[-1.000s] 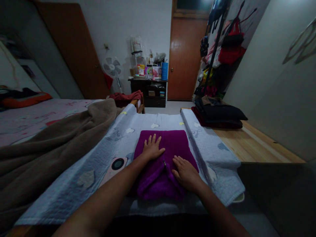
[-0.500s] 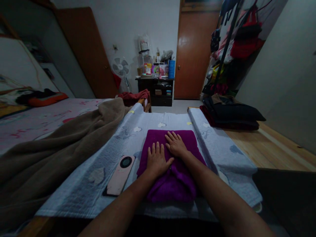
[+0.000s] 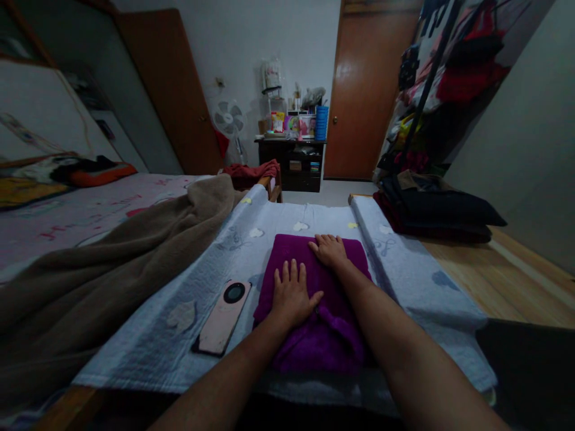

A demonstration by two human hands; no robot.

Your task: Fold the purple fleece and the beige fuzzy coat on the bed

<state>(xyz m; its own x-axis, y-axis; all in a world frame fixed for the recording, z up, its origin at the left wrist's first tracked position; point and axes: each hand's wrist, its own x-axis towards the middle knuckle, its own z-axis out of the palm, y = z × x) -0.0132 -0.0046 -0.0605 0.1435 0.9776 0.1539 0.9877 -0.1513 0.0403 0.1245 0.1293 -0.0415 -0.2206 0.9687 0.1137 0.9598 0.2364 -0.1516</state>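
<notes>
A purple garment (image 3: 287, 251), folded into a thick rectangle, lies on a pale blue patterned sheet (image 3: 309, 212). A small zip pull seems to show near its middle, and its near part is loosely bunched. My left hand (image 3: 291, 294) rests flat on the garment's left half, fingers spread and pointing away from me. Farther up, my right hand (image 3: 330, 250) lies palm down near the far right edge, its fingers stretched to the left. Neither hand grips the cloth. Left of the garment lies a pink phone (image 3: 221, 323), its round camera ring facing up.
A brown blanket (image 3: 179, 230) spreads over the left side, beside a pink bed (image 3: 103, 206). Dark folded clothes (image 3: 442, 203) are stacked on a wooden board (image 3: 467, 275) at right. A fan (image 3: 229, 120), black cabinet (image 3: 291, 161) and door (image 3: 359, 90) stand at the back.
My right hand has slid toward the garment's far edge, and its fingers look more bent. My left hand stays flat in about the same place. The view has shifted slightly left.
</notes>
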